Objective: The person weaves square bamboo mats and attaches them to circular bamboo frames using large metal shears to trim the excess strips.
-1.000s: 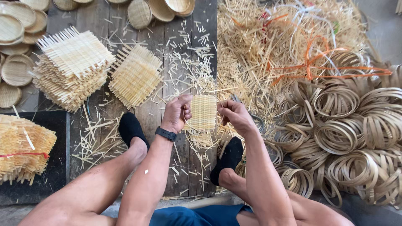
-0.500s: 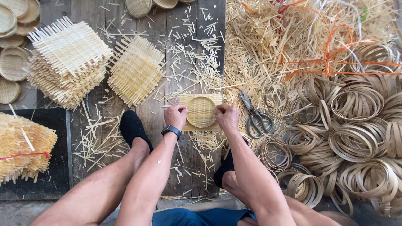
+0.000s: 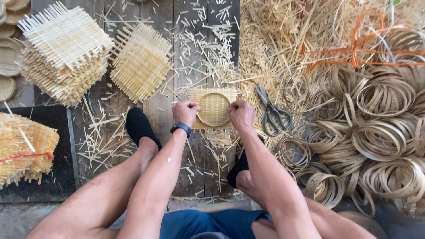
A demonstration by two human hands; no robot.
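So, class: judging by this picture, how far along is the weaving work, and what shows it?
Done: round trays stacked at far left. In hand: the left hand and right hand press a hoop onto a woven square. Left: piles of woven squares and loose hoops wait; scissors lie unused.

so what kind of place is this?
Likely a bamboo basket-weaving workshop, worked on the floor: stacked woven mats, a heap of bamboo hoops, scissors, and both hands pressing a hoop onto a small mat.
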